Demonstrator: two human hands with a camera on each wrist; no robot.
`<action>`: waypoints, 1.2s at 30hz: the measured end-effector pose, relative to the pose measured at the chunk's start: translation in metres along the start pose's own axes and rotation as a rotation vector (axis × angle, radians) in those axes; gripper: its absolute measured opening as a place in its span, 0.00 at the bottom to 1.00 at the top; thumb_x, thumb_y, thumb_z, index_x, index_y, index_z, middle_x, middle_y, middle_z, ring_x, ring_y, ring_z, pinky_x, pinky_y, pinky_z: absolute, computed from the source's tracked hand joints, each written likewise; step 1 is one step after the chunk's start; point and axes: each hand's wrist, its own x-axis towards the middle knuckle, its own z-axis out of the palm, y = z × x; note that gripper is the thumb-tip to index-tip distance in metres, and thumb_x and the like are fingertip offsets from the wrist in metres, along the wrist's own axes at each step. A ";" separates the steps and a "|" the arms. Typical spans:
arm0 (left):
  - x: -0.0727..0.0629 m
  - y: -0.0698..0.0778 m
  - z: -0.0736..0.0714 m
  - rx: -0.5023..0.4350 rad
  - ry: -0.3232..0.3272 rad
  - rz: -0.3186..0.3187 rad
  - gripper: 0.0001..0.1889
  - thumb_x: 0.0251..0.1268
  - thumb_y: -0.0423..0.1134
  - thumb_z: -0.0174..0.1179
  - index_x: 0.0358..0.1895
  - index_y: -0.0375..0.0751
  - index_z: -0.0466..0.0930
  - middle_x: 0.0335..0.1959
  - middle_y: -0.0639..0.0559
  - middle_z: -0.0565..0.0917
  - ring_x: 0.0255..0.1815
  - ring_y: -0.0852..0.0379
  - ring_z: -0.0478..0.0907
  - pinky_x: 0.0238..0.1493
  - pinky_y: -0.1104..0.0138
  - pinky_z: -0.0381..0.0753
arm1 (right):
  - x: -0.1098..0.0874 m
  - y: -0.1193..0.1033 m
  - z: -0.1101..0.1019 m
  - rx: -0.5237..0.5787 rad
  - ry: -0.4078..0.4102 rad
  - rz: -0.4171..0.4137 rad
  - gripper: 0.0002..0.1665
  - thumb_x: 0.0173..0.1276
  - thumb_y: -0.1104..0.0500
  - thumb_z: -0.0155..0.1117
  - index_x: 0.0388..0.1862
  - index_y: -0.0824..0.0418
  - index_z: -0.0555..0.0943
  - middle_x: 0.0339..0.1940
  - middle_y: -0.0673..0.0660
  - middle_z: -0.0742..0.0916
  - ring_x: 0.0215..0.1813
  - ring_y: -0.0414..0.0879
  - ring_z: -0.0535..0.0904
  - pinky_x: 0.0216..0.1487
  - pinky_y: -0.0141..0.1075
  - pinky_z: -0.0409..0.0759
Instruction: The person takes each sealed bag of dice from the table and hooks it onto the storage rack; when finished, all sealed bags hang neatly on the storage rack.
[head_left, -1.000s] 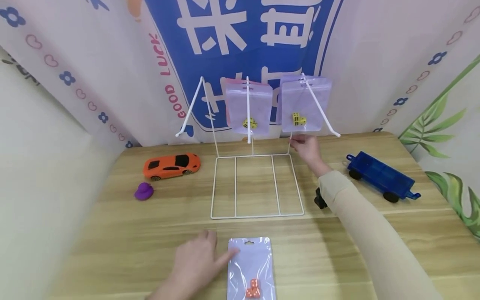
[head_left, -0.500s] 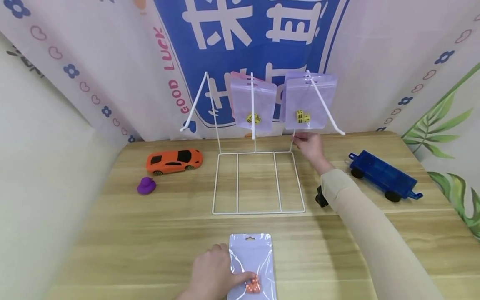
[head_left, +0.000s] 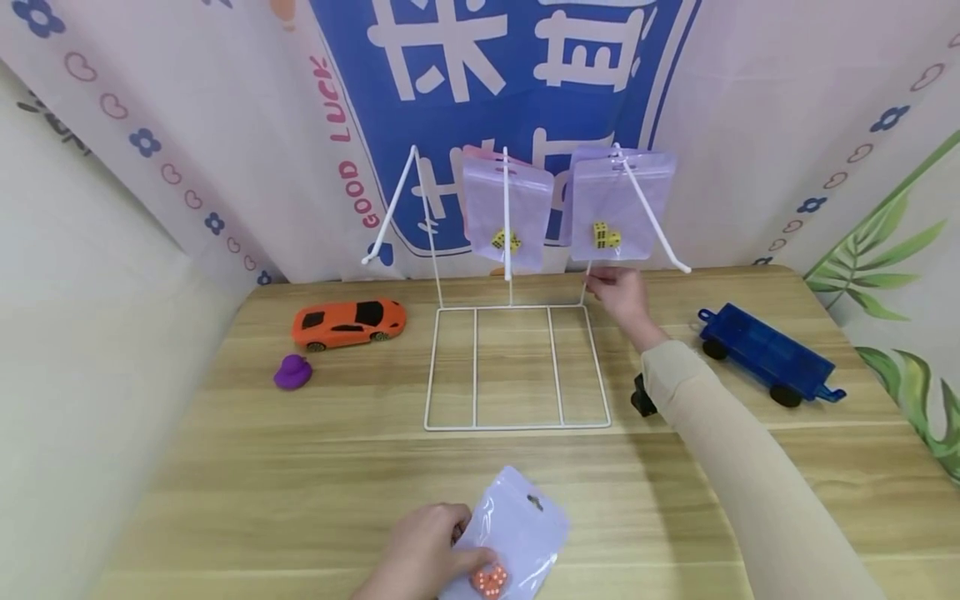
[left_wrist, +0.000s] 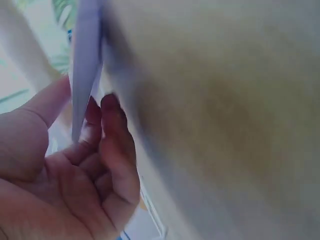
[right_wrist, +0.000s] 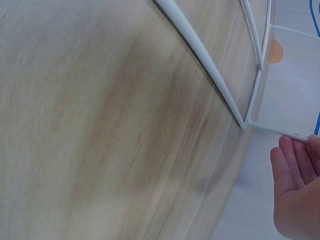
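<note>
My left hand (head_left: 427,546) pinches the left edge of a lilac zip pouch (head_left: 525,525) with orange dice (head_left: 489,581) inside. In the left wrist view the pouch (left_wrist: 86,65) stands edge-on between thumb and fingers, tilted up at the table. My right hand (head_left: 621,298) pinches the right upright of a white wire display rack (head_left: 517,428) near its base; the right wrist view shows fingertips and thumb on that thin wire (right_wrist: 275,131). On the rack's middle hook hangs a lilac pouch (head_left: 487,196) with yellow dice, a pink one behind it. The right hook carries more lilac pouches (head_left: 592,196).
The left hook (head_left: 390,204) of the rack is bare. An orange toy car (head_left: 348,323) and a small purple hat (head_left: 292,372) lie at the left. A blue toy trailer (head_left: 768,350) stands at the right, a black object (head_left: 642,396) partly behind the right forearm. A printed curtain (head_left: 742,125) hangs behind.
My left hand has moved right onto the dice pouch, taken hold of its left side and tilted it off the table, its top turned rightward. The right hand keeps its hold on the rack.
</note>
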 end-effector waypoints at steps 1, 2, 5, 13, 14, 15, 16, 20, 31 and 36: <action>-0.001 -0.001 -0.005 -0.069 -0.023 -0.003 0.16 0.50 0.55 0.72 0.23 0.50 0.78 0.18 0.65 0.74 0.20 0.70 0.64 0.22 0.74 0.64 | 0.000 0.000 0.000 0.002 0.001 0.000 0.17 0.68 0.67 0.61 0.51 0.79 0.78 0.50 0.78 0.83 0.27 0.28 0.80 0.32 0.17 0.78; -0.002 -0.001 -0.010 -0.137 -0.041 0.001 0.14 0.52 0.53 0.72 0.25 0.49 0.79 0.20 0.64 0.76 0.21 0.71 0.65 0.23 0.74 0.66 | 0.000 0.000 0.000 0.003 0.002 0.000 0.17 0.68 0.67 0.61 0.50 0.79 0.79 0.50 0.78 0.83 0.27 0.28 0.80 0.32 0.17 0.78; -0.006 -0.002 -0.031 -0.318 -0.055 -0.009 0.12 0.55 0.50 0.70 0.31 0.47 0.82 0.25 0.59 0.81 0.24 0.71 0.71 0.26 0.74 0.74 | -0.001 0.000 0.000 -0.001 0.001 -0.002 0.16 0.68 0.68 0.61 0.50 0.79 0.79 0.50 0.78 0.83 0.26 0.27 0.79 0.32 0.16 0.77; -0.008 0.012 -0.092 -0.668 0.340 0.047 0.12 0.59 0.30 0.67 0.45 0.30 0.82 0.35 0.51 0.89 0.32 0.63 0.84 0.37 0.69 0.87 | -0.002 0.000 0.000 0.015 -0.001 -0.008 0.16 0.68 0.68 0.60 0.51 0.80 0.78 0.51 0.79 0.82 0.25 0.24 0.77 0.32 0.15 0.77; -0.006 0.014 -0.099 -0.690 0.409 0.035 0.11 0.58 0.28 0.66 0.44 0.32 0.83 0.34 0.54 0.89 0.32 0.63 0.85 0.37 0.70 0.87 | -0.001 0.000 0.000 0.013 -0.001 -0.008 0.16 0.68 0.68 0.60 0.51 0.80 0.78 0.50 0.79 0.82 0.25 0.24 0.78 0.32 0.15 0.77; -0.005 0.017 -0.105 -0.726 0.471 0.032 0.10 0.58 0.26 0.66 0.44 0.34 0.83 0.33 0.57 0.89 0.32 0.62 0.85 0.38 0.70 0.87 | -0.002 0.000 0.000 0.014 -0.001 -0.007 0.16 0.68 0.68 0.60 0.51 0.80 0.78 0.50 0.78 0.82 0.26 0.25 0.78 0.32 0.15 0.77; -0.003 0.020 -0.111 -0.760 0.523 0.021 0.10 0.58 0.25 0.66 0.43 0.37 0.83 0.32 0.59 0.89 0.33 0.62 0.85 0.38 0.71 0.87 | -0.002 0.001 0.000 0.012 -0.001 -0.006 0.16 0.69 0.68 0.60 0.51 0.80 0.78 0.50 0.78 0.83 0.26 0.25 0.78 0.33 0.15 0.77; 0.005 0.030 -0.131 -0.879 0.675 0.012 0.11 0.59 0.25 0.65 0.41 0.45 0.83 0.35 0.57 0.89 0.36 0.62 0.87 0.41 0.71 0.86 | -0.001 0.001 0.001 -0.003 0.003 -0.004 0.16 0.69 0.68 0.60 0.51 0.79 0.79 0.50 0.77 0.83 0.27 0.27 0.79 0.33 0.15 0.77; 0.029 0.034 -0.145 -0.933 0.759 -0.010 0.06 0.62 0.32 0.66 0.40 0.42 0.81 0.32 0.58 0.88 0.33 0.66 0.85 0.37 0.73 0.86 | 0.000 0.002 0.000 -0.024 -0.004 0.030 0.17 0.69 0.66 0.61 0.52 0.78 0.79 0.51 0.75 0.84 0.27 0.27 0.79 0.33 0.16 0.78; 0.036 0.030 -0.145 -0.938 0.756 -0.006 0.06 0.64 0.32 0.64 0.42 0.42 0.80 0.33 0.60 0.88 0.35 0.66 0.86 0.39 0.73 0.86 | 0.000 0.001 0.000 -0.017 0.001 0.021 0.16 0.69 0.67 0.61 0.51 0.77 0.79 0.51 0.75 0.84 0.28 0.28 0.79 0.33 0.17 0.78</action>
